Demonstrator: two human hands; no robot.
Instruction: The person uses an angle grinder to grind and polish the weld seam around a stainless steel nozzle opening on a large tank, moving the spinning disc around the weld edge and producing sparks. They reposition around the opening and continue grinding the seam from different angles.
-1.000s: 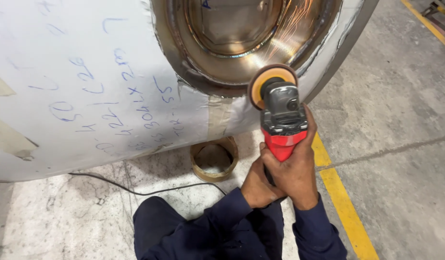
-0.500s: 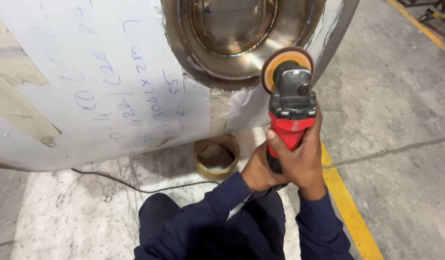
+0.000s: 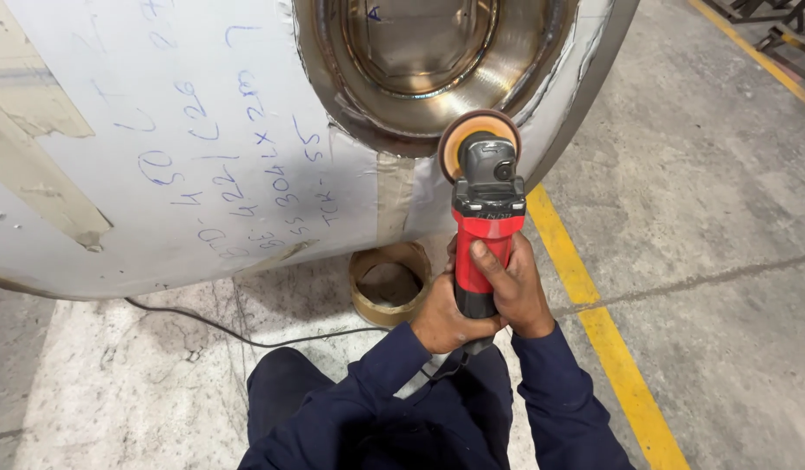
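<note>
On the workshop floor, up against a big metal tank:
Tank: tank [image 3: 185, 130] lies on its side, white film on its wall, blue handwriting across it, bare shiny round opening [image 3: 420, 52] at its end.
Grinder: red and grey grinder [image 3: 485, 226], its orange disc [image 3: 476, 139] touching the opening's lower rim.
Right hand: right hand [image 3: 516, 292] clamped round the red grip.
Left hand: left hand [image 3: 442, 322] closed on the grip's lower end, just beside the right.
Floor: brass-coloured ring [image 3: 389, 283] under the tank, black cable [image 3: 228, 326], yellow line [image 3: 594, 322].
</note>
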